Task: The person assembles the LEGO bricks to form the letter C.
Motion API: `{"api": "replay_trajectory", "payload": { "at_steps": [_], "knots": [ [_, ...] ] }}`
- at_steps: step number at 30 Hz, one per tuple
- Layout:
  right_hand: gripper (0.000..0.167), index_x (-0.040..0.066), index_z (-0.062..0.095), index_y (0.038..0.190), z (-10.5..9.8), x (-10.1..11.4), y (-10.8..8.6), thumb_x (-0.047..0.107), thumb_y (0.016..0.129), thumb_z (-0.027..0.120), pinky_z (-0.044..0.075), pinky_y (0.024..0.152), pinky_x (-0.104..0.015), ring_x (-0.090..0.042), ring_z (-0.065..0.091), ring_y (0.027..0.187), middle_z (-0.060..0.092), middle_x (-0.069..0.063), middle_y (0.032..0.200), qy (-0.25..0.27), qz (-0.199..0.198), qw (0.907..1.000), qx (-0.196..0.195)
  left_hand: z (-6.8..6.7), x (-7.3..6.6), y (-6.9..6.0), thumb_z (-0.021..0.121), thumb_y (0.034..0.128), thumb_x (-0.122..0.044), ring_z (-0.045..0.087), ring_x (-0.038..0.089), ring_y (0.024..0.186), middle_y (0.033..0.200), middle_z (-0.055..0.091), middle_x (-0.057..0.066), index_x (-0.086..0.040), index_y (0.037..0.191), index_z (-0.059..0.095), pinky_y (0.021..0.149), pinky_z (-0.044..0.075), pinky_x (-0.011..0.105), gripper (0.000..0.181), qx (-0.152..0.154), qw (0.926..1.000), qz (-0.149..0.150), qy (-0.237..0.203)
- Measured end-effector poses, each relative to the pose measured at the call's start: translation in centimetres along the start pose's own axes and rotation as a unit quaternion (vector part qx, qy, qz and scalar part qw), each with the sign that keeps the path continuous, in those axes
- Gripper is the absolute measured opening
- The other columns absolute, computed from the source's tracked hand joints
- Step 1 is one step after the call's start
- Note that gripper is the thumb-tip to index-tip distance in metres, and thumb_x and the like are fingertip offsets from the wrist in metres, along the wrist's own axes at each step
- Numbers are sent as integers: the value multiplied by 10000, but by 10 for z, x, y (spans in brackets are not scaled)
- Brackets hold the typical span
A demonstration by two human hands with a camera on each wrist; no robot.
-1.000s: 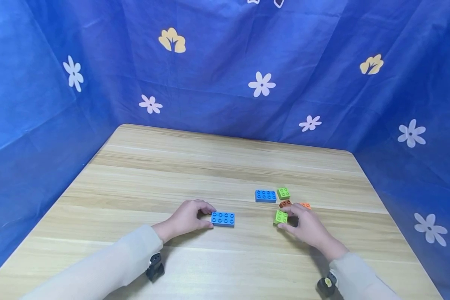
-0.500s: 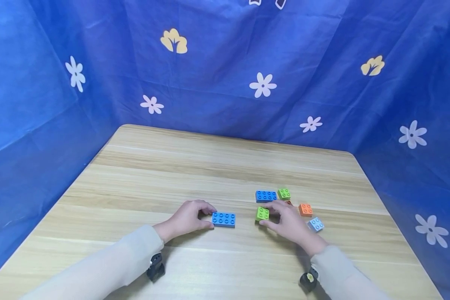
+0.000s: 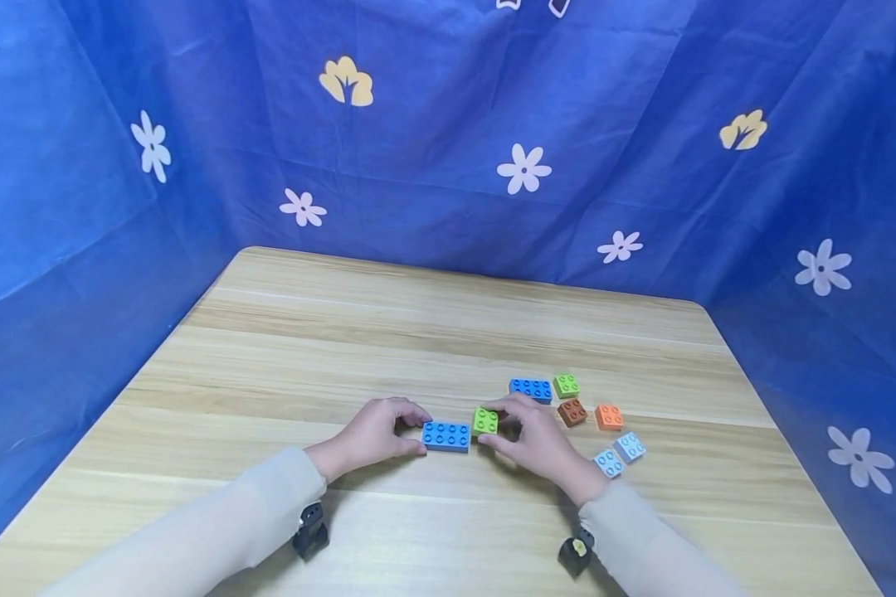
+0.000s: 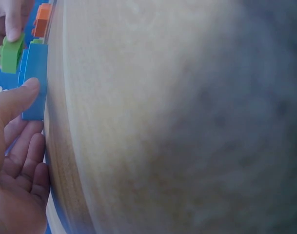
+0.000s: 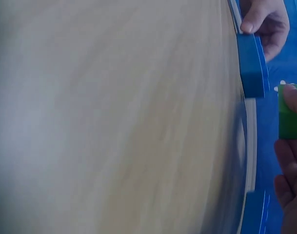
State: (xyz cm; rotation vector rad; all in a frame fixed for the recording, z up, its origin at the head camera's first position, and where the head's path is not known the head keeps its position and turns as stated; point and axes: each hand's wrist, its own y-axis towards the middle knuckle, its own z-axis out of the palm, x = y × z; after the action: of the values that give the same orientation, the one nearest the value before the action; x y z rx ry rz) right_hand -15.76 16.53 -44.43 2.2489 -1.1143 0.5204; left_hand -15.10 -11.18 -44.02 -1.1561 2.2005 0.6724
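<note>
A long blue brick (image 3: 445, 437) lies studs up on the table, its left end pinched between the thumb and fingers of my left hand (image 3: 373, 435). My right hand (image 3: 533, 439) pinches a small green brick (image 3: 484, 421) close to the blue brick's right end. In the right wrist view that green brick (image 5: 288, 119) is raised off the tabletop, with a gap between it and the blue brick (image 5: 250, 68). The left wrist view also has the green brick (image 4: 10, 56) up at stud level beside the blue brick (image 4: 36, 68), under my left thumb.
Behind and right of my right hand lie a second blue brick (image 3: 530, 388), another green brick (image 3: 566, 385), a brown brick (image 3: 572, 412), an orange brick (image 3: 608, 417) and two light blue bricks (image 3: 630, 447). A blue flowered curtain (image 3: 418, 182) surrounds the wooden table (image 3: 306, 332).
My right hand has carried the green brick left, from the loose bricks to beside the blue brick, uncovering the brown, orange and light blue bricks. My left hand stays put.
</note>
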Motion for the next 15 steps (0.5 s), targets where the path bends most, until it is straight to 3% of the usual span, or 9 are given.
{"api": "replay_trajectory", "payload": {
  "at_steps": [8,15],
  "knots": [
    [434,117,657,1160,14,13,13,314,794,780,516,796,-298,-119,606,892,613,51,1031,211,-545,9983,-75,-1,-1,0,839,702,-146,602,154,832,895,657,-26,-57,1012,697,779,505,311,353,11,10000,59,45],
    [463,74,651,1171,22,24,23,319,798,776,512,810,-292,-113,617,894,615,32,1023,335,-650,9973,59,-1,0,0,839,706,-142,602,148,826,892,655,-31,-55,1015,696,766,506,294,352,14,10000,74,6]
  ]
}}
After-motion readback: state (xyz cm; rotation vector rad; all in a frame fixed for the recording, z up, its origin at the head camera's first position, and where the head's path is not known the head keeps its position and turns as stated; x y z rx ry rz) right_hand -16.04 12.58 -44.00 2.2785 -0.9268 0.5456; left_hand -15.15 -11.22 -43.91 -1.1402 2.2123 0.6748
